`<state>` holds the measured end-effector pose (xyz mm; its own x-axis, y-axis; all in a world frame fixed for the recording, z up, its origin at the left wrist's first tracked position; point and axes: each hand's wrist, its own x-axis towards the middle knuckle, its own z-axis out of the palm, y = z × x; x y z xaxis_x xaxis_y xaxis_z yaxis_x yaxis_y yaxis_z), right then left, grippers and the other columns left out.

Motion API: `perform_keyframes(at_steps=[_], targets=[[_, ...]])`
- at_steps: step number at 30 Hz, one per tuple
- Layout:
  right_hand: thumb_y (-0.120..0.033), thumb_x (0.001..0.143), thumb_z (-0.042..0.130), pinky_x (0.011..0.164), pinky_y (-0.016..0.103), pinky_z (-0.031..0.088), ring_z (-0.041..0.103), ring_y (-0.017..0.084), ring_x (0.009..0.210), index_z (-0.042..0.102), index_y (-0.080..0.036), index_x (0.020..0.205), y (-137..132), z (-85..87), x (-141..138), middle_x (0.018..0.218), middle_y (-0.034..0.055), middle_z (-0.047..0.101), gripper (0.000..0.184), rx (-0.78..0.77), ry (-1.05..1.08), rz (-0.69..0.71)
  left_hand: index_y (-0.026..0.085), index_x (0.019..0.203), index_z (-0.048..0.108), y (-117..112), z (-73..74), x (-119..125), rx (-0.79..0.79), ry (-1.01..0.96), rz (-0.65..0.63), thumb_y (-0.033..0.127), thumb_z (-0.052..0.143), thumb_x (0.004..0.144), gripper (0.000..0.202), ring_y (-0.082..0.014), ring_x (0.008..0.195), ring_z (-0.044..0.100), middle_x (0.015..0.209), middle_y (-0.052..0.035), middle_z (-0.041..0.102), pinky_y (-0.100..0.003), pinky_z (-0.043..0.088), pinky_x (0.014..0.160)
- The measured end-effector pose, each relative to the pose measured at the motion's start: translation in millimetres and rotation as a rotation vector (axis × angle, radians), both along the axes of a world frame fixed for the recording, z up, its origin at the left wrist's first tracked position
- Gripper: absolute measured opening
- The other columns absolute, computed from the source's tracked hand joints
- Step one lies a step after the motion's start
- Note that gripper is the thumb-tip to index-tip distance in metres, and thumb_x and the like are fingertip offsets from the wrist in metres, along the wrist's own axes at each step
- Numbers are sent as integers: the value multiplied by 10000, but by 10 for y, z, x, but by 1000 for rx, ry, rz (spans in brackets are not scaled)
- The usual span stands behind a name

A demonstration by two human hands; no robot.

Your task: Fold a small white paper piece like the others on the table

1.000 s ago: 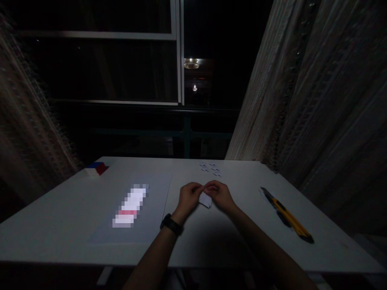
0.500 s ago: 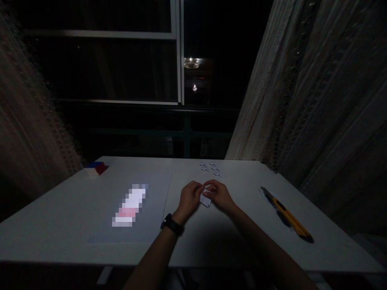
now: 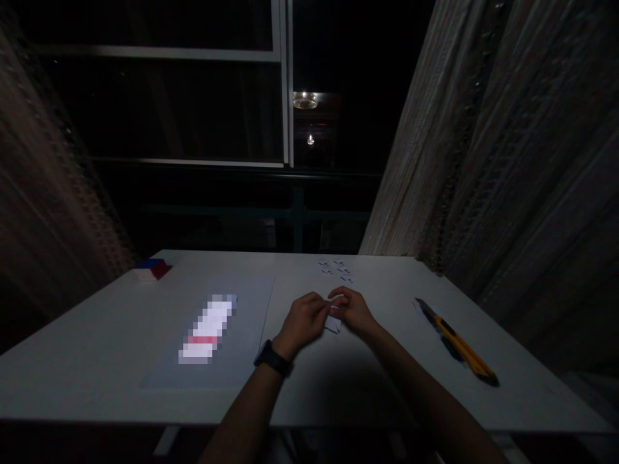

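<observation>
A small piece of folded white paper (image 3: 333, 324) is pinched between my two hands, just above the middle of the white table. My left hand (image 3: 305, 321), with a dark watch (image 3: 273, 358) on its wrist, has its fingers closed on the paper's left and upper edge. From the right, my right hand (image 3: 352, 310) grips the same paper with thumb and curled fingers. The fingers hide the paper's upper part. Beyond the hands, several tiny folded paper pieces (image 3: 343, 270) lie in two loose columns.
On the left, a large pale sheet (image 3: 251, 322) lies under a bright, pixelated screen (image 3: 209, 328). A blue, red and white block (image 3: 151, 269) stands at the far left corner. A yellow-and-black utility knife (image 3: 457, 345) lies on the right. Curtains (image 3: 401, 161) hang beyond the table.
The paper has turned and shifted slightly to the right between my fingers. My left hand has come a little further over it; my right hand is nearly where it was.
</observation>
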<state>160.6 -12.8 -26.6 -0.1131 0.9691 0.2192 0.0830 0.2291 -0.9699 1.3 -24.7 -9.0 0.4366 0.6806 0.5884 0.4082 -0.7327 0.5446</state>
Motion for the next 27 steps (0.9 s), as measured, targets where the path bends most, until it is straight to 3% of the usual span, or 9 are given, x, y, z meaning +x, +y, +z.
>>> perform_keyframes(at_steps=[14, 27], targets=[[-190, 502, 693, 456, 212, 380, 495, 97, 438, 550, -172, 762, -25, 52, 22, 480, -77, 538, 297, -6, -90, 36, 165, 791, 619, 76, -91, 43, -33, 32, 78, 267, 411, 845, 238, -135, 714, 554, 759, -42, 617, -234, 394, 650], [-179, 471, 716, 455, 215, 389, 505, 94, 443, 559, -172, 760, -12, 30, -8, 521, -59, 571, 328, -1, 31, 5, 170, 751, 572, 60, -95, 45, 84, 146, 146, 194, 393, 840, 201, -131, 682, 534, 728, -33, 589, -235, 364, 632]])
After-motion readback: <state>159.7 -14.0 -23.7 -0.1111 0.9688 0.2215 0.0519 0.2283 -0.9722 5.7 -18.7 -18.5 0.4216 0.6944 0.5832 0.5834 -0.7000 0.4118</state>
